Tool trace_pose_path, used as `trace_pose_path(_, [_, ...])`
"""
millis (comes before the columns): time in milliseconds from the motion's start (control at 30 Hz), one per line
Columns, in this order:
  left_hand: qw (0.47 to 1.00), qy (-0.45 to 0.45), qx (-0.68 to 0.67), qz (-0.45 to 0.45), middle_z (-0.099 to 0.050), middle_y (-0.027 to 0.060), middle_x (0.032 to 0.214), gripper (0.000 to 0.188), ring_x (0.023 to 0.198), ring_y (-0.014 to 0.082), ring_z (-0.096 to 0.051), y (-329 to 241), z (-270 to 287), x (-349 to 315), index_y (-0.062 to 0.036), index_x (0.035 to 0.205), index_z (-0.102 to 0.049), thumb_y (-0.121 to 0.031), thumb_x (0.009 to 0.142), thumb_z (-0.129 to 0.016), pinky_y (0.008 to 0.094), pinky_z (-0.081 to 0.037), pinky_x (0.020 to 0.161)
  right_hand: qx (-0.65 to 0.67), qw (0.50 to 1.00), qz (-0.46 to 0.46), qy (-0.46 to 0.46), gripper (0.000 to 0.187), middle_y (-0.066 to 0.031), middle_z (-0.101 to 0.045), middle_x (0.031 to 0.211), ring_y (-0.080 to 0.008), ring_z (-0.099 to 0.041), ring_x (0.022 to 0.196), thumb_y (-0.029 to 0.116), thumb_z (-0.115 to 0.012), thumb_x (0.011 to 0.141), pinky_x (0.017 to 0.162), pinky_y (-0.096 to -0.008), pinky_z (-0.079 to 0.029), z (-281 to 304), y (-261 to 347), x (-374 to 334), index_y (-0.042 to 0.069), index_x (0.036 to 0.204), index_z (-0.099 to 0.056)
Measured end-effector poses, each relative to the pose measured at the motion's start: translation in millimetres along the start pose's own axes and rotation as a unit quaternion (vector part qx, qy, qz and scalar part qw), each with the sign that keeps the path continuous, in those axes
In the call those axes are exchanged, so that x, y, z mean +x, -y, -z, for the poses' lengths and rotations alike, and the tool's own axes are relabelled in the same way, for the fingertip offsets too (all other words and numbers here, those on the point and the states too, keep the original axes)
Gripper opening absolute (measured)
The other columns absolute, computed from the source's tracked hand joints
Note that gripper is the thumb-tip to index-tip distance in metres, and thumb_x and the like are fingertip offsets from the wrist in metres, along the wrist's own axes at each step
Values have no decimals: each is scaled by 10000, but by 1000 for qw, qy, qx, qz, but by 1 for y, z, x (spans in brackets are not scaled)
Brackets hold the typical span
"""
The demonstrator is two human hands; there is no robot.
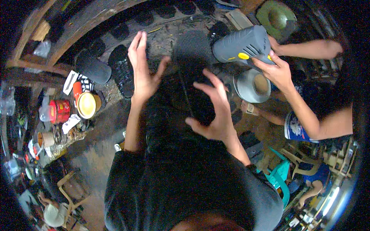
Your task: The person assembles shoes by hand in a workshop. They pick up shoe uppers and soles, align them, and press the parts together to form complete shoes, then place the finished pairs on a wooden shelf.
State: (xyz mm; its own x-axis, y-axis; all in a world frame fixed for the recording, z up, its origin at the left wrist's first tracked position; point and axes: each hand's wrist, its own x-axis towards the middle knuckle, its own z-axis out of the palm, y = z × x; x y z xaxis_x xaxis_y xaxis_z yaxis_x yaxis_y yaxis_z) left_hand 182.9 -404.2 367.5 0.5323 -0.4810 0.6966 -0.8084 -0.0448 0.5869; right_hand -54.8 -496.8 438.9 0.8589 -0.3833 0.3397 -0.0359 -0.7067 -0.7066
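Note:
My left hand (144, 73) is raised over the dark work surface, fingers up and thumb apart, with nothing in it. To its right and a little nearer, my right hand (218, 111) is also open and empty, its fingers spread and slightly blurred. Past and between them lies a blurred dark sole-shaped piece (191, 48). A black ridged sole (120, 69) rests just left of my left hand. At the far right, a co-worker's two hands (278, 71) hold a grey rounded object (241, 44) with yellow patches and dark slits; its kind is unclear.
More dark soles line the bench's far edge, one (94, 68) at the left. Beside it stand a red can (60, 111) and a container with a yellowish top (86, 105). A grey metal basin (241, 86) sits right of my right hand. A teal chair (280, 174) stands lower right.

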Motion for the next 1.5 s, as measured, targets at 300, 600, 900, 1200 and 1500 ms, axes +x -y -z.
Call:
trace_pose_path(300, [776,-73,-517,355,-479,192,1548,972,1366,313,-527,-36,93,-87,34,1596,-285,-629,953,-587,438,-381,1168,292,927,52,230,946,-276,-328,1617,-435,-330,1504,564,-768,795,1236,-533,-223,-61,13,17,27,1506,-451])
trace_pose_path(600, [799,-180,-382,428,-581,162,1428,863,1269,288,-601,-42,130,-97,21,1532,-380,-285,839,-794,415,-472,1091,323,938,-113,60,575,-162,-641,1310,-311,-629,1205,518,-704,963,999,-426,-499,-179,-1,28,42,1269,-604])
trace_pose_path(900, [772,-132,-269,560,-616,107,1310,671,1172,197,-600,16,135,-43,-45,1496,-396,-210,948,-746,364,-485,926,556,762,-316,104,279,-81,-728,1061,-219,-727,919,224,-729,985,810,-349,-612,-255,-63,24,38,1171,-637])
trace_pose_path(1200, [764,-199,-315,527,-537,118,1384,990,1222,223,-574,52,113,-46,-22,1616,-202,-263,895,-835,375,-552,830,467,837,-286,15,183,-95,-712,1085,-246,-739,944,131,-652,1033,887,-430,-626,-206,-66,0,10,1163,-608])
trace_pose_path(1500, [764,-189,-339,515,-530,95,1363,934,1196,217,-590,56,113,-60,-48,1612,-206,-163,910,-813,406,-586,837,608,714,-234,-257,206,-105,-684,948,-295,-736,965,188,-673,1035,950,-488,-604,-185,-108,67,83,944,-521])
